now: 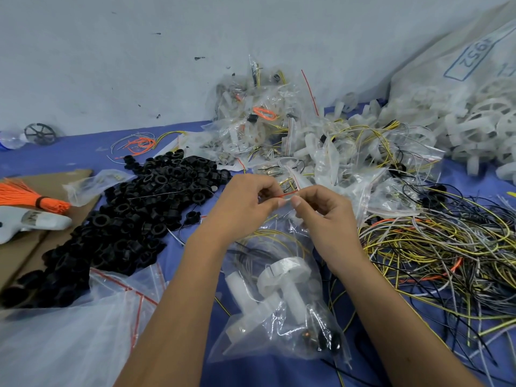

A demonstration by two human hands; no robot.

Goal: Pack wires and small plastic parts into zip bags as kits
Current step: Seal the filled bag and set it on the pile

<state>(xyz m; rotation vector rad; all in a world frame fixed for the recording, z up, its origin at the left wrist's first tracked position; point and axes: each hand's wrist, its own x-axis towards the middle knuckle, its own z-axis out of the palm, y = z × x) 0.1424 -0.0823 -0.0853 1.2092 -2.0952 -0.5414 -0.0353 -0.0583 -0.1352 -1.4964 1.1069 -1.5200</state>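
A clear zip bag (pixel 282 311) hangs in front of me, held by its red zip strip at the top. It holds white plastic spool parts (pixel 282 277), thin yellow and black wires and a small dark part near the bottom. My left hand (pixel 245 202) and my right hand (pixel 324 216) pinch the zip strip side by side, thumbs almost touching. A heap of black plastic rings (pixel 134 219) lies to the left. A tangle of yellow, black and grey wires (pixel 446 252) lies to the right.
Filled zip bags (pixel 265 129) are piled at the back against the wall. A large sack of white plastic wheels (pixel 469 107) fills the right corner. Empty zip bags (pixel 69 331) lie front left; an orange wire bundle (pixel 30 199) rests on cardboard (pixel 25 255).
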